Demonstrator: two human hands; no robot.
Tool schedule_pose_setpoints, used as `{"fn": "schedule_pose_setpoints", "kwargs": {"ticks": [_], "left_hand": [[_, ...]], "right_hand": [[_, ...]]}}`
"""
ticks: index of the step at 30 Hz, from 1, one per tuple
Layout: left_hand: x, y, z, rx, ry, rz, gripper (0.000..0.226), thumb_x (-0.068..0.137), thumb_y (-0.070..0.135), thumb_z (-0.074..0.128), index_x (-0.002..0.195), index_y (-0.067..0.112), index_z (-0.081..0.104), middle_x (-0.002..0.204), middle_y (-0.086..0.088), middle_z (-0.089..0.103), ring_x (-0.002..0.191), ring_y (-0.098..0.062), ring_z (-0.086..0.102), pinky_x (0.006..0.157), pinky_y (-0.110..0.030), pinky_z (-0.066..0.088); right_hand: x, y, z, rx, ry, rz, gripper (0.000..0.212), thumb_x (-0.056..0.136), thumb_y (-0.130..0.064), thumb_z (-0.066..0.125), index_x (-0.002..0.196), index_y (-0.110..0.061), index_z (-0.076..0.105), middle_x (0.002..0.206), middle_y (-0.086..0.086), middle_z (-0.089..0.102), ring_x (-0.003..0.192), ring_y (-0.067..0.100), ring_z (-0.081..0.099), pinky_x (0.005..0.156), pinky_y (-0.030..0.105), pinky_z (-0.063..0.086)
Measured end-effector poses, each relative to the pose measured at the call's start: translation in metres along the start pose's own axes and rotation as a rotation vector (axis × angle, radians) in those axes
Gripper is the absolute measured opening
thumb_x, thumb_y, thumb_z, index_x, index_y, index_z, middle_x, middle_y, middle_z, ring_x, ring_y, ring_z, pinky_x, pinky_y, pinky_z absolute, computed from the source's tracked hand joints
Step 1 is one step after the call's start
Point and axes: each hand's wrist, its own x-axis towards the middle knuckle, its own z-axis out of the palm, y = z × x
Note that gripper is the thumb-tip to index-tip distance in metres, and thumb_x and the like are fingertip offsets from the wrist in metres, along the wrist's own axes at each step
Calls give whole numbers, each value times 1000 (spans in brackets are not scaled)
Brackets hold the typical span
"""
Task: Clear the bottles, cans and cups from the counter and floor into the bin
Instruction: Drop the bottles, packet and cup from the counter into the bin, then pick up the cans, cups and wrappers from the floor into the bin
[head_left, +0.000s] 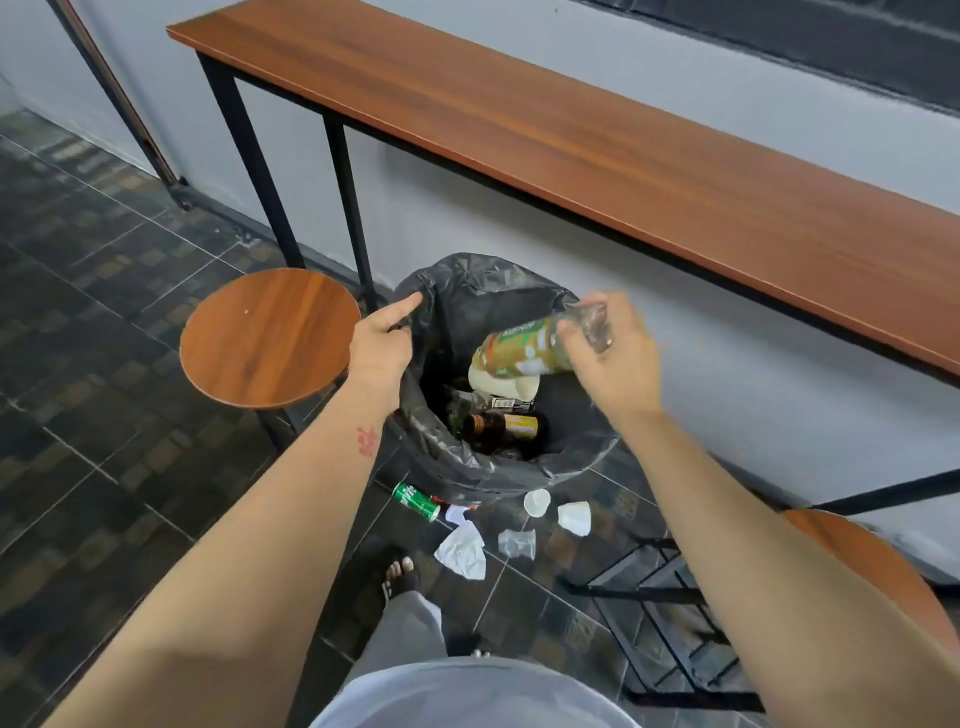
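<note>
The right hand (610, 358) grips a plastic bottle (524, 348) by its clear neck end, tilted over the open mouth of the bin (457, 467). The bottle wears a green and cream label and looks blurred. The left hand (382, 345) closes on the black liner (467, 280) at the bin's left rim. Inside lie a cream cup (506, 384) and a brown bottle (506, 428). On the floor just beside the bin's near side lie a green can (415, 501), two white cups (536, 502), a clear cup (517, 544) and crumpled paper (462, 551).

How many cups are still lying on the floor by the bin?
3: one white cup at the bin's base, a second white cup beside it, a clear cup nearer the person. More may be hidden.
</note>
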Motion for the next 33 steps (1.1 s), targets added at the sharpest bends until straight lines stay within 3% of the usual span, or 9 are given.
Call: {"fn": "schedule_pose_setpoints", "kwargs": {"ticks": [5,9,11,13,18,20,24,30,33], "left_hand": [[-50,-14,15,-1,-19,14,47,97,-8,47,122,25,70,140,1,57,131,-18,48,96,-12,34],[-75,-23,18,-13,-38,-5,45,97,-7,48,120,25,71,140,-6,57,131,-22,49,80,-6,37],[-86,-26,19,-19,-61,-6,45,98,-7,47,121,24,70,140,-1,56,130,-17,47,81,-7,36],[-94,-30,19,-4,-77,-16,47,98,-8,46,123,24,69,143,3,54,126,-9,44,88,-11,35],[-105,-40,16,52,-49,-15,49,97,-9,45,126,23,68,132,7,57,99,4,51,76,-1,35],[-107,-44,12,61,-28,-21,48,97,-9,45,125,23,68,123,8,58,93,3,52,66,2,35],[-104,-58,-4,56,3,-41,48,97,-9,46,124,23,69,128,8,58,114,-5,50,83,-6,35],[-107,-97,-47,10,38,-109,47,99,-6,45,125,27,68,133,14,56,126,-4,46,105,-18,32],[-108,-126,-73,9,81,-173,47,100,-2,47,121,33,69,141,12,55,133,-10,44,114,-32,32]], "right_hand": [[-48,25,5,-92,-289,-15,36,86,-37,67,115,-25,47,114,-7,55,98,12,55,82,30,45],[-57,33,-5,-283,-525,-146,34,82,-31,66,106,-24,44,110,-5,53,101,18,52,81,32,40],[-62,46,-12,-413,-470,-267,31,83,-41,61,106,-24,51,112,-4,58,112,21,51,98,37,37],[-68,60,-19,-576,-332,-335,41,88,-53,53,116,-24,59,132,-2,57,133,21,42,117,43,18],[-78,92,-39,-817,-330,-80,61,93,-69,30,145,-38,39,164,3,13,151,27,3,117,53,-3],[-85,101,-37,-812,-408,61,56,95,-66,30,147,-44,32,164,4,3,150,31,6,117,57,4],[-97,101,-20,-452,-550,331,53,100,-46,45,149,-46,25,164,3,3,137,37,40,100,46,44],[-117,90,23,-64,-452,396,60,100,-12,46,146,-48,35,155,-8,34,102,10,55,71,15,43],[-129,82,53,-13,-435,441,67,99,-11,44,139,-64,31,152,-12,39,102,16,59,79,36,56]]}}
